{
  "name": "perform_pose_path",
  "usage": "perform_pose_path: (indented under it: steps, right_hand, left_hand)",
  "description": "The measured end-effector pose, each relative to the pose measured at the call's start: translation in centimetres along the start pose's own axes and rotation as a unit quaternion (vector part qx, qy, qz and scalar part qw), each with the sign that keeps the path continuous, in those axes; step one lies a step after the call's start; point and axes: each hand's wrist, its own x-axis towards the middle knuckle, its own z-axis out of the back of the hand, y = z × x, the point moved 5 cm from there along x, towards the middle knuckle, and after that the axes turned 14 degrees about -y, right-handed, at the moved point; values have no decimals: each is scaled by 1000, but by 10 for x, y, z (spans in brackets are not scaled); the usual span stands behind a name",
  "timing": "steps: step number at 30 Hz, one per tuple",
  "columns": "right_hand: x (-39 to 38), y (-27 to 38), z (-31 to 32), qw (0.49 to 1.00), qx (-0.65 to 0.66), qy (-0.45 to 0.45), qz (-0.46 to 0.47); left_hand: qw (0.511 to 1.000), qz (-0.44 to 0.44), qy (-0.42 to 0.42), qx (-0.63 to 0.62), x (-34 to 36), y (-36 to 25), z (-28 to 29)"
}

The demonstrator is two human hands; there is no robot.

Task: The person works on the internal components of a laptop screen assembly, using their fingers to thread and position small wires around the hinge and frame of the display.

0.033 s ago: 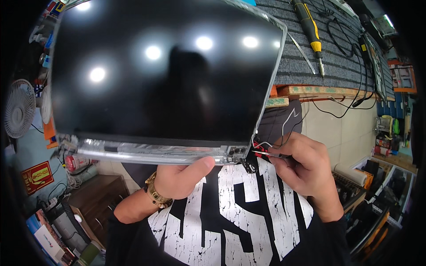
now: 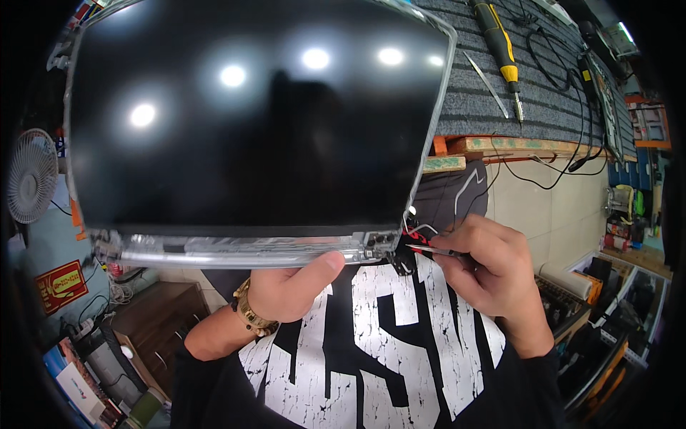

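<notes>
Left hand (image 2: 293,289) grips screen (image 2: 243,157); right hand (image 2: 493,264) pinches pointed tool (image 2: 431,249).

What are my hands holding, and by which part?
Your left hand holds the screen by its lower edge; your right hand grips a thin pointed tool behind its tip.
</notes>
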Motion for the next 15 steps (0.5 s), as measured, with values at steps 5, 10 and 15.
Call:
perform_pose_path:
  steps: [5, 10, 15]
  right_hand:
    - [2, 5, -6, 998, -9, -23, 50]
    - [12, 9, -7, 996, -41, -45, 62]
    - [18, 14, -9, 995, -33, -71, 54]
  left_hand:
    - [994, -75, -46, 67, -11, -16, 0]
    - [981, -159, -100, 40, -19, -26, -1]
    - [975, -190, -103, 55, -23, -27, -1]
